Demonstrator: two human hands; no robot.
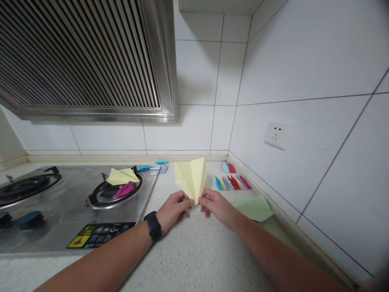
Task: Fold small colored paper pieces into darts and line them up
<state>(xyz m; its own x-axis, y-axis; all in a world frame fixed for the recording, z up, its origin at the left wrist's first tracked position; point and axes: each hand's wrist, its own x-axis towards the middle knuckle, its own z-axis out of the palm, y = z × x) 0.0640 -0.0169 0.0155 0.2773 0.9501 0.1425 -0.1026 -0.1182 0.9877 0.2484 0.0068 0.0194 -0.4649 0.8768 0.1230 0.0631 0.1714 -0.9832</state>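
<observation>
A pale yellow folded paper airplane (192, 178) is held up over the countertop, its wide end away from me and its narrow tip toward me. My left hand (178, 206), with a dark watch on the wrist, pinches the left side of that tip. On the other side, my right hand (214, 202) pinches it between thumb and fingers. Creases run from the tip up to the wide edge. Beside my right forearm lies a light green sheet of paper (254, 207), partly hidden by the arm.
A row of several small coloured folded papers (233, 182) lies near the right wall. On the gas stove (146, 186) at left rest a yellow paper plane (122, 177) and a magenta folded paper (124, 190). A range hood (167, 81) overhangs the stove; a socket (280, 134) is on the wall.
</observation>
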